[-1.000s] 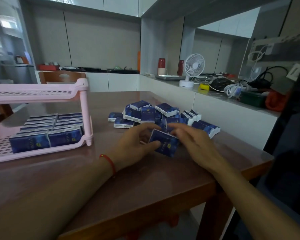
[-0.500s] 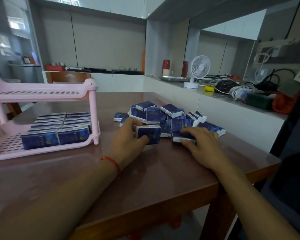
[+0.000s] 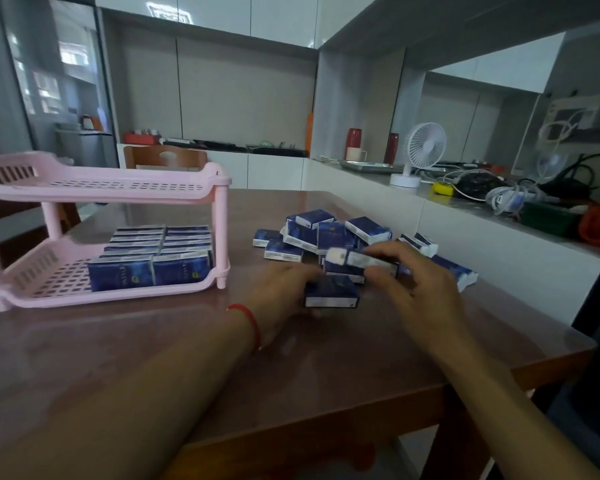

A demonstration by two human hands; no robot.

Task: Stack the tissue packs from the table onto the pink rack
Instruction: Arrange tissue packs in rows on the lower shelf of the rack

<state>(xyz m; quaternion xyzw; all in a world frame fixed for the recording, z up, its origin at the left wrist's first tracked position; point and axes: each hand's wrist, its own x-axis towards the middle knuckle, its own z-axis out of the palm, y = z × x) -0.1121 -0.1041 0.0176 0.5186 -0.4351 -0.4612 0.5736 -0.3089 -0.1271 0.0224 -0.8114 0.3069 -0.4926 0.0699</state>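
**Both hands at the tissue pile**

Head view: The left hand (image 3: 284, 292) grips a dark-blue tissue pack (image 3: 330, 293) low over the table (image 3: 153, 348). The right hand (image 3: 416, 289) pinches a second pack (image 3: 359, 263) just above it, image blurred. The loose pile (image 3: 329, 233) lies directly behind. The pink rack (image 3: 111, 188) stands well left; its lower shelf carries packed rows (image 3: 153, 261), the upper shelf's contents cannot be determined.

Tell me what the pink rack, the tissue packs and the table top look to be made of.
Pink rack: moulded plastic, matte; slotted shelves, rounded posts, uniform colour.
Tissue packs: apparently thin glossy plastic film over soft tissue; printed navy wrap with white ends, slightly pillowed faces.
Table: brown wood-look base, top glossy, possibly lacquer or a clear cover; it mirrors light and the rack.
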